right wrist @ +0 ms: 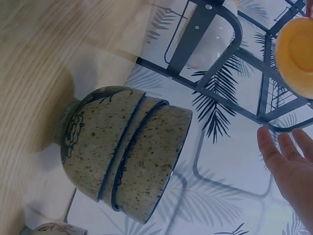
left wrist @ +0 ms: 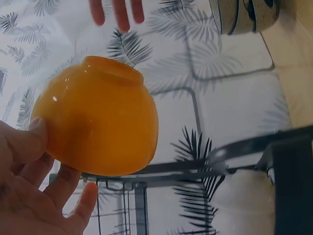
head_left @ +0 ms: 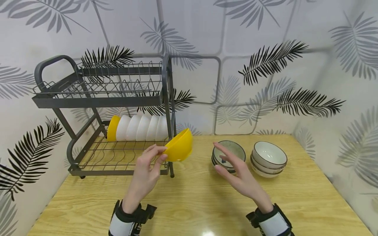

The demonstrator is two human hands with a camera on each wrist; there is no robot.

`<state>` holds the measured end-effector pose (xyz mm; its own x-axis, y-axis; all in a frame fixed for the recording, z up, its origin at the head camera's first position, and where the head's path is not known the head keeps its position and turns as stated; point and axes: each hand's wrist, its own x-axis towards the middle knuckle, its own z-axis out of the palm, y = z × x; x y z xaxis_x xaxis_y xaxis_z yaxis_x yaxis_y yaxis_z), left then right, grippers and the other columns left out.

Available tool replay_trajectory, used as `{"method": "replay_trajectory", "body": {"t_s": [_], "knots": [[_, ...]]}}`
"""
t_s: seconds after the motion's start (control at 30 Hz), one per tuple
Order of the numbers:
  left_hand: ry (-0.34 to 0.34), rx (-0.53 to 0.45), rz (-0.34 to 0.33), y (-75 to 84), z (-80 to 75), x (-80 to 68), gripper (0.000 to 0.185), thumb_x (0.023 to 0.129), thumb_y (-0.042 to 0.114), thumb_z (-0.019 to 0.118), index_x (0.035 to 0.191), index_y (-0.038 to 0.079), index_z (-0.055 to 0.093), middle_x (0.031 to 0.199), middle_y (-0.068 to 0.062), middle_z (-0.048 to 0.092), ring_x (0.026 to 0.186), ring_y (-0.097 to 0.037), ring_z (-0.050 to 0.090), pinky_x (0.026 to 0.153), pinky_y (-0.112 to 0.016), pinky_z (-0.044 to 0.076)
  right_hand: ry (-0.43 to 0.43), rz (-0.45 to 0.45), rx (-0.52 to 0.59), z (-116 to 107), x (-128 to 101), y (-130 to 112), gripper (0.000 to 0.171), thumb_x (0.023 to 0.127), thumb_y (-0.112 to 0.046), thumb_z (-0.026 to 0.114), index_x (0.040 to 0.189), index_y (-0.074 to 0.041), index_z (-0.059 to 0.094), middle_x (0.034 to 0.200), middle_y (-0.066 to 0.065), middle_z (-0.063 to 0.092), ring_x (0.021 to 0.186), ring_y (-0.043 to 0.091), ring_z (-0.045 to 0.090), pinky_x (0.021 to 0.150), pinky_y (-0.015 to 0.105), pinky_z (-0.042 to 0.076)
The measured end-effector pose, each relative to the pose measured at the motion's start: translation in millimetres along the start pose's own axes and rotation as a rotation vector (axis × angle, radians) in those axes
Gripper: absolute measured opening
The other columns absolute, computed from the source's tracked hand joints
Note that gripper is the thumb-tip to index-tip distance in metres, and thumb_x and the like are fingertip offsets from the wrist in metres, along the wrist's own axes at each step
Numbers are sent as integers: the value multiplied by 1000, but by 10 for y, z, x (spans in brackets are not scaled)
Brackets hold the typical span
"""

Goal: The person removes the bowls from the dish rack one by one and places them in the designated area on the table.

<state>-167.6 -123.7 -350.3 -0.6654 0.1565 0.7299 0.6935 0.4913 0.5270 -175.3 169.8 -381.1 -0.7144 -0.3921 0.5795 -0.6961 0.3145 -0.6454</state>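
A yellow bowl (head_left: 180,146) is held up in front of the rack's right side, tilted, its rim pinched between the thumb and fingers of my left hand (head_left: 146,172). In the left wrist view the yellow bowl (left wrist: 102,117) shows its outer wall and foot. My right hand (head_left: 239,175) is in the air with fingers extended and nothing in it, near a stack of speckled bowls (head_left: 233,149). The right wrist view shows the speckled stack (right wrist: 127,147) from the side, apart from the fingers (right wrist: 271,149).
A dark two-tier dish rack (head_left: 97,101) stands at left. On its lower tier several white bowls (head_left: 144,127) stand on edge beside another yellow bowl (head_left: 113,128). A stack of cream bowls (head_left: 269,157) sits right of the speckled ones on the wooden table (head_left: 189,203). A patterned wall is behind.
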Motion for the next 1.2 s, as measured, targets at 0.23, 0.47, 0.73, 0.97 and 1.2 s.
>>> {"method": "replay_trajectory", "body": {"t_s": [0.23,0.47,0.73,0.97,1.2], "knots": [[-106,6,74,4,210,-70,16,88,-4,69,104,1,69,88,-7,75,76,-15,69,114,-54,38,34,-63,-19,42,32,4,66,94,4,63,155,-9,38,157,19,42,145,6,42,111,36,48],[-213,5,109,21,303,-115,16,90,0,68,105,5,70,94,-4,76,77,-10,71,117,-58,36,44,-109,-40,92,32,-21,69,90,6,68,153,-5,40,158,15,44,145,4,41,111,23,46],[-352,10,134,81,325,-126,15,92,5,68,106,7,70,97,-2,76,89,-12,71,118,-59,35,42,-145,-48,121,16,-49,68,85,5,74,147,-5,49,154,16,49,146,12,43,116,20,39],[-396,27,174,89,334,-131,15,90,5,69,105,7,72,100,-2,77,93,-13,72,118,-55,37,-53,-196,-61,43,-7,-65,46,81,5,78,124,-8,68,124,15,71,121,22,64,114,25,44],[-481,-16,232,83,353,-139,17,90,7,71,106,7,73,104,-1,76,101,-14,71,114,-48,46,-156,-307,-100,-125,-21,-140,31,77,6,79,103,-10,71,97,4,75,91,15,68,113,26,45]]}}
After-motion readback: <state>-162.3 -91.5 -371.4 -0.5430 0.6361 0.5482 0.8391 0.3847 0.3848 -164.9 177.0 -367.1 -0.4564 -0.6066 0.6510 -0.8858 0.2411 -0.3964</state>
